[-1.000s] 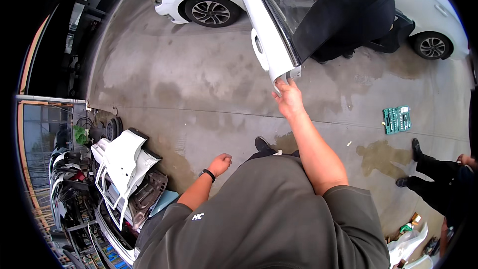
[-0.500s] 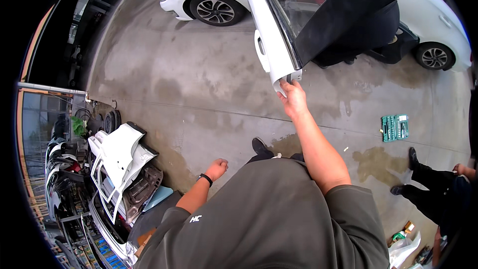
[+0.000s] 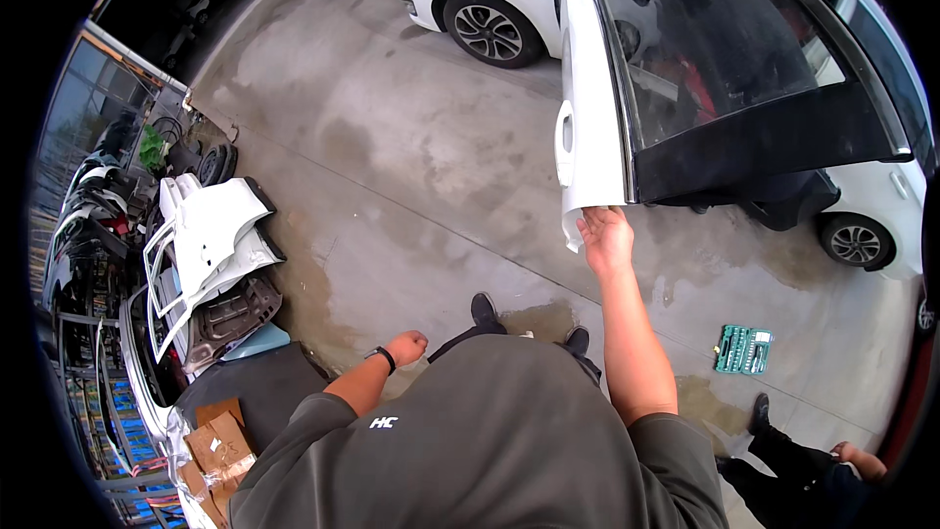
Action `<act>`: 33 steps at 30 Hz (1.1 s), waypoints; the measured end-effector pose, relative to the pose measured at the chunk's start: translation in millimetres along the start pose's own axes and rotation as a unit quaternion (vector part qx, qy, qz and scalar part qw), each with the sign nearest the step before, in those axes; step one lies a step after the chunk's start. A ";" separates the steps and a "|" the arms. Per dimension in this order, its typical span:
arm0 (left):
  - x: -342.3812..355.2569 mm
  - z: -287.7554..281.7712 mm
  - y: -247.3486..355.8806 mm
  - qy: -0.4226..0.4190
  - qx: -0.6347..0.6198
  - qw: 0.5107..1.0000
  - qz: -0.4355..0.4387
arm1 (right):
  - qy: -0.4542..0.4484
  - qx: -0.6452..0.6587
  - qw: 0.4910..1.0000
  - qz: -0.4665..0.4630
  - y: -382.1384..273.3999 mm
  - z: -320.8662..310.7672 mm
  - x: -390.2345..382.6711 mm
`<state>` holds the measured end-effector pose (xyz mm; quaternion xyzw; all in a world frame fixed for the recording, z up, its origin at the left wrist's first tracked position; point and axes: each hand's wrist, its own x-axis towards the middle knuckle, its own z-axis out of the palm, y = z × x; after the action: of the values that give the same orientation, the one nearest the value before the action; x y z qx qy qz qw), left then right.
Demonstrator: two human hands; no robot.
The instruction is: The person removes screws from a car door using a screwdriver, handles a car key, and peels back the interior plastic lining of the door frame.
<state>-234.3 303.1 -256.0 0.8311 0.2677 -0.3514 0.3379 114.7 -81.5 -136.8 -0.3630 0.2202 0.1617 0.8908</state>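
My right hand (image 3: 608, 240) reaches forward with the arm stretched out. It grips the rear edge of a white car door (image 3: 595, 127), its fingers partly hidden behind the panel. That door stands swung out from a white car (image 3: 534, 0), with its outer handle (image 3: 564, 143) on the left face and dark window glass (image 3: 729, 49) to the right. My left hand (image 3: 405, 347) hangs low beside my body, fingers curled in and nothing visible in them. A dark band (image 3: 385, 359) circles that wrist.
Loose white door panels (image 3: 211, 250) and other car parts are piled at the left, near a cardboard box (image 3: 220, 451). An open green tool case (image 3: 743, 350) lies on the concrete floor (image 3: 392, 167) at the right. Another person's legs (image 3: 783, 451) show at the lower right.
My view has turned, and the car and door sit farther right in it. The door shows more of its window. My right hand stays on its edge; my left remains curled at my side.
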 end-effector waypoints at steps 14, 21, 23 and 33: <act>26.2 -0.3 6.5 0.030 -0.079 0.996 0.014 | -0.010 0.040 0.999 -0.016 23.2 2.4 -8.3; 19.5 11.7 -11.2 0.028 -0.098 0.995 -0.005 | -0.037 0.061 0.997 -0.023 27.1 -2.7 1.2; 15.6 20.0 -17.7 0.024 -0.081 0.996 -0.004 | -0.034 0.064 0.997 -0.021 27.8 -6.9 -4.0; 29.9 -4.4 -22.6 0.047 -0.140 0.988 -0.041 | -0.038 0.053 0.998 0.002 29.1 2.3 -3.8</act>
<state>-229.6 326.8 -285.0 0.7795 0.3632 -0.2847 0.4237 99.1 -60.5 -150.1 -0.3089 0.1951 0.1652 0.9161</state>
